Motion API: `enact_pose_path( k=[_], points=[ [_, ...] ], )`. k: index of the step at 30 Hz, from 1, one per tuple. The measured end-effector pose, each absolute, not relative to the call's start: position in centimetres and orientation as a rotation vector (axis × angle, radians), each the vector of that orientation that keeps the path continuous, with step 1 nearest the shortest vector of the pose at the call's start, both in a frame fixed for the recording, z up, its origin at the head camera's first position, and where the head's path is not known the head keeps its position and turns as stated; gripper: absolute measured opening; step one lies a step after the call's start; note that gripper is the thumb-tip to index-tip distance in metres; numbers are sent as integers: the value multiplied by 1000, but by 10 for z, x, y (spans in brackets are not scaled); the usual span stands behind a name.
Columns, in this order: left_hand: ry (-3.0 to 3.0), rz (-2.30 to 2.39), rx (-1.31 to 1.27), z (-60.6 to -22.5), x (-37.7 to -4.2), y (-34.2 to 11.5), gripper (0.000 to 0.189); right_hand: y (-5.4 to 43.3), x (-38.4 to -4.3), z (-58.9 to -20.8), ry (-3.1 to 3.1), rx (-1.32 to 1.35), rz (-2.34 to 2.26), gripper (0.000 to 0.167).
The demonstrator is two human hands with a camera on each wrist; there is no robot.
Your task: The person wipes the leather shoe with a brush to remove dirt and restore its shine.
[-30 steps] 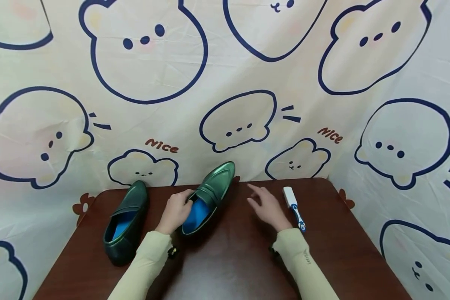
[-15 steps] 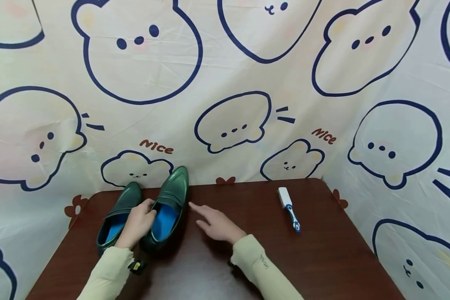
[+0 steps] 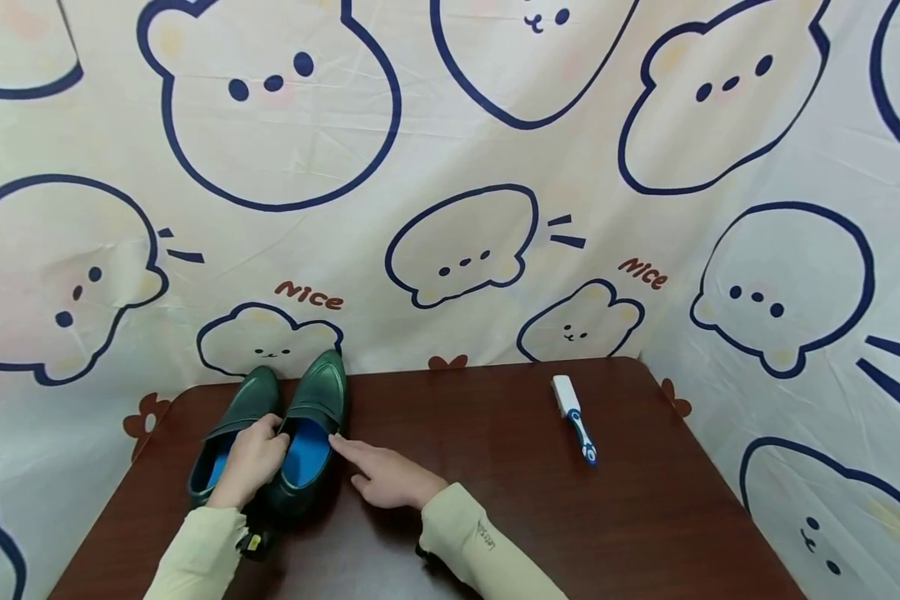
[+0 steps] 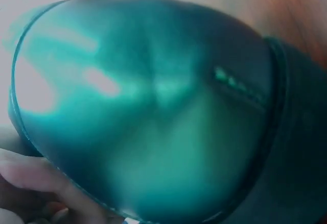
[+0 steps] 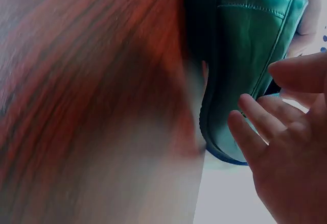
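Two dark green loafers with blue insoles stand side by side at the table's back left, toes toward the patterned cloth. My left hand (image 3: 251,462) grips the near loafer (image 3: 320,396) by the left rim of its opening and partly covers the other loafer (image 3: 251,400). Straight fingers of my right hand (image 3: 392,475) touch the gripped loafer's right side. The left wrist view is filled by a blurred loafer heel (image 4: 153,96), with a thumb at lower left. In the right wrist view, my right hand (image 5: 291,152) lies against the loafer's side (image 5: 250,40).
A white brush with a blue and white handle (image 3: 581,435) lies at the right of the brown wooden table (image 3: 480,433). Cloth (image 3: 450,150) with bear drawings hangs behind the table's back edge and on both sides.
The gripped loafer has moved left from the middle of the table and straightened beside the other loafer. My right hand has followed it leftward and now touches its side. The brush stays put.
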State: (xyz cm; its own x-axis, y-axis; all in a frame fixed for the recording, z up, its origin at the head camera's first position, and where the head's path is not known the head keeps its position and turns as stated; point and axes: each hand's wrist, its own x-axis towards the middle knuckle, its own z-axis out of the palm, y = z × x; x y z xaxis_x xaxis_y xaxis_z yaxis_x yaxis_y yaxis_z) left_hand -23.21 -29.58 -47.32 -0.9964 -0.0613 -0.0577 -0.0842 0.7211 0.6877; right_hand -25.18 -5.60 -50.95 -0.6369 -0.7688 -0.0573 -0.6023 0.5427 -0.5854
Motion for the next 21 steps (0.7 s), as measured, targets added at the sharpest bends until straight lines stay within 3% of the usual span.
enact_pose_path(
  k=[8,15,21],
  points=[
    [3094,799,-85,-471,-236,-299,28,-68,-251,-505,2466,-1157,-726,67],
    [3174,527,-58,-469,-235,-305,42,-79,-254,-508,2453,-1151,-708,71],
    [3280,435,-4,-473,-230,-309,38,-87,-255,-508,2433,-1173,-689,74]
  ],
)
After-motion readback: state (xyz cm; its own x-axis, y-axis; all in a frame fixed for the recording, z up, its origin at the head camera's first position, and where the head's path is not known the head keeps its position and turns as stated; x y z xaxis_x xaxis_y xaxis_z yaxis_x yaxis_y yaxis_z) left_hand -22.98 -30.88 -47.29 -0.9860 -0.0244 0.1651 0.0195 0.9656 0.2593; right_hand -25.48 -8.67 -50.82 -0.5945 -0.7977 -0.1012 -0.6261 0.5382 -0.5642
